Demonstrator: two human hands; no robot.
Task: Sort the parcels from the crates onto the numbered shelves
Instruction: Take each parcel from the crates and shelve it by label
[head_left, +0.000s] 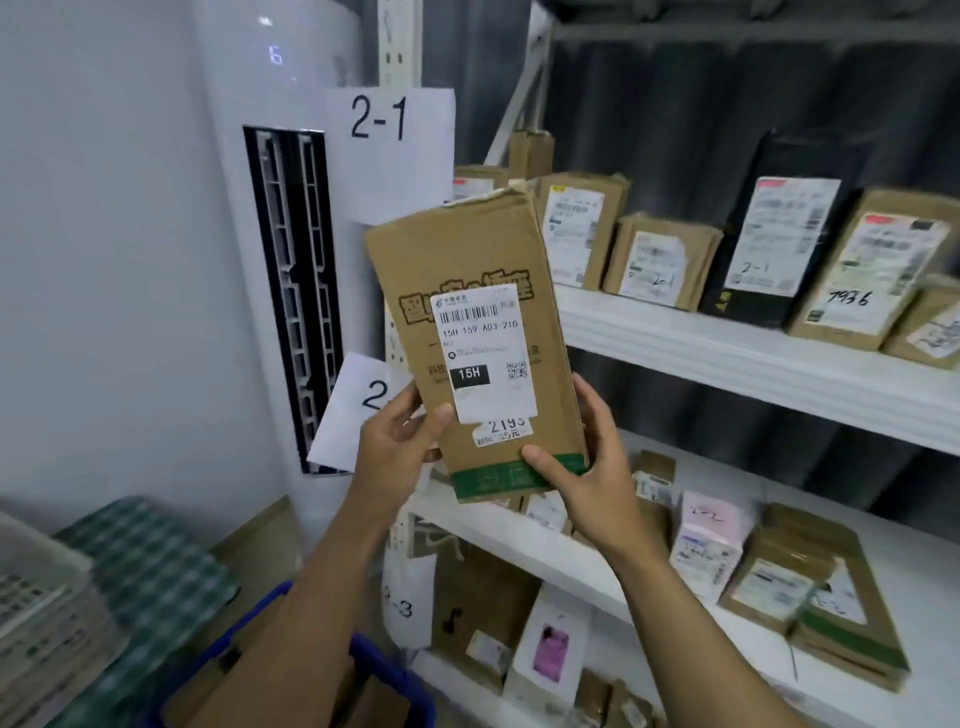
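parcel: tall cardboard parcel (483, 260) was held in mid-air in front of the rack, label toward the camera, "2193" handwritten near its bottom
long axis: near vertical, top leaning slightly left
left hand (395, 447): gripped the lower left edge, thumb on the front beside the label, fingers hidden behind
right hand (592, 467): gripped the lower right corner, thumb on the green band, fingers wrapped round the side
arms: both forearms reached up from below, above the blue crate (415, 691)
key relation: 2-1 sign (387, 150) sat just behind the parcel's top; 2-1 shelf (727, 358) lay right of and beyond it, so the right hand was nearer
judgement: probably a label check; placing means carrying it rightward, upright, into the standing row
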